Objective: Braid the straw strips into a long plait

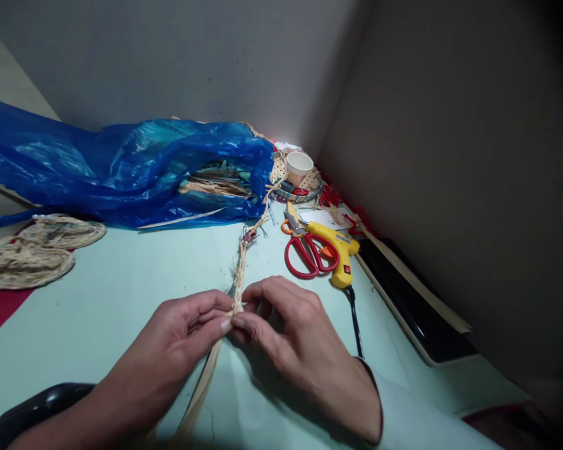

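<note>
A braided straw cord (pixel 239 270) runs from a small metal clip (pixel 249 235) near the blue bag toward me across the pale green table (pixel 136 275). My left hand (pixel 182 340) and my right hand (pixel 286 325) meet at the cord's near end, both with fingers pinched on the straw strands. Loose flat strands (pixel 201 387) trail from the pinch down to the bottom edge. My right wrist wears a white sleeve.
A blue plastic bag (pixel 122 169) holding straw lies at the back left. Coiled straw mats (pixel 37 250) sit at the left. Red scissors (pixel 304 253), a yellow glue gun (pixel 338 250), a white cup (pixel 299 166) and a black tray (pixel 413 306) line the right, by the wall.
</note>
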Available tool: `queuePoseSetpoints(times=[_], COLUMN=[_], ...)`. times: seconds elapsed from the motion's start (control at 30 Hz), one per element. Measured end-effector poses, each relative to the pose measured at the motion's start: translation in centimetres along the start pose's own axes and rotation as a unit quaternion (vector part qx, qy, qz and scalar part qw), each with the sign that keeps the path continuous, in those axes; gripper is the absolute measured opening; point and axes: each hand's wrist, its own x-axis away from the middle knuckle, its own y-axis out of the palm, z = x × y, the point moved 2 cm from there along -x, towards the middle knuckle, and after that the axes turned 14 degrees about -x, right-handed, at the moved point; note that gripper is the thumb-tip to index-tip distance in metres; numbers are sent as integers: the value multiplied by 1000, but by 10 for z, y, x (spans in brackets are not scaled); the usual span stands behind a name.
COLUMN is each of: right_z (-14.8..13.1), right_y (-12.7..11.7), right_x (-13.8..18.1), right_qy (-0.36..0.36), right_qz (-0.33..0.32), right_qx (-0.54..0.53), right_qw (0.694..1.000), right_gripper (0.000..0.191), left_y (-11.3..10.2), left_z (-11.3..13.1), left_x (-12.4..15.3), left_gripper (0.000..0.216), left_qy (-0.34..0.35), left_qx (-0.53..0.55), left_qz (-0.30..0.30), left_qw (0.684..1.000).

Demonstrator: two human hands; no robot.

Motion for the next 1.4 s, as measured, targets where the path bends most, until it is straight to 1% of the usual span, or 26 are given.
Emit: queuePoseSetpoints(times=[0.07,0.13,0.23,0.3,0.37,0.4,0.43,0.47,0.53,0.6,0.63,0.7,0.77,0.87,0.97,1.03,1.1,1.17,1.27,1.33,1.4], right_z=[1,2,7,10,12,12,11,10,8,5,4,3,4,6,5,3,2,2,5,8,11], right_y=[0,2,5,8,9,9,7,6,1,-2,-4,-5,-5,-6,-8,-8,-9,-9,-8,-5,-3], right_x=[-2,-2,2,4,5,5,3,1,-3,-6,-7,-8,-7,-6,-5,-5,-6,-8,-12,-14,-15], right_qy=[1,-22,-96,-154,-182,-175,-149,-104,12,112,138,152,151,133,98,90,99,117,151,169,178], right_qz=[-26,-33,-34,-30,-25,-28,-35,-49,-82,-111,-121,-129,-133,-125,-114,-124,-134,-123,-98,-84,-64], right_qx=[-13,1,89,166,215,219,205,174,76,-41,-88,-152,-173,-129,-47,-25,-29,-48,-125,-193,-234], right_qw=[1000,999,991,974,959,959,967,978,994,987,979,968,964,975,988,988,986,984,976,963,954], right_gripper=[9,12,17,20,20,19,17,16,15,11,10,16,14,6,9,12,12,8,12,9,7], left_y=[0,-1,-1,-2,-2,-2,-2,-2,-2,-1,-1,0,1,2,2,3,4,4,5,5,5], left_z=[2,2,1,-2,-6,-7,-9,-10,-11,-11,-10,-7,-5,-5,-5,-5,-3,-2,-2,-2,-2], left_x=[0,0,-1,-2,-2,-3,-3,-4,-4,-5,-5,-4,-3,-2,-1,0,2,3,3,1,0], left_gripper=[24,29,32,32,32,33,33,33,32,28,24,20,19,25,29,28,29,28,21,22,25], left_qy=[14,25,28,26,22,22,23,23,19,6,-3,-13,-12,5,10,10,15,19,16,13,1], left_qx=[-28,-49,-54,-49,-49,-49,-47,-43,-31,-20,-16,-9,-5,-36,-84,-106,-131,-154,-164,-157,-133], left_qz=[-9,-18,-30,-36,-40,-44,-48,-52,-54,-44,-37,-27,-23,-25,-15,10,40,58,54,53,47], left_qw=[999,998,998,998,998,998,997,997,998,999,999,1000,1000,999,996,994,991,986,985,986,990])
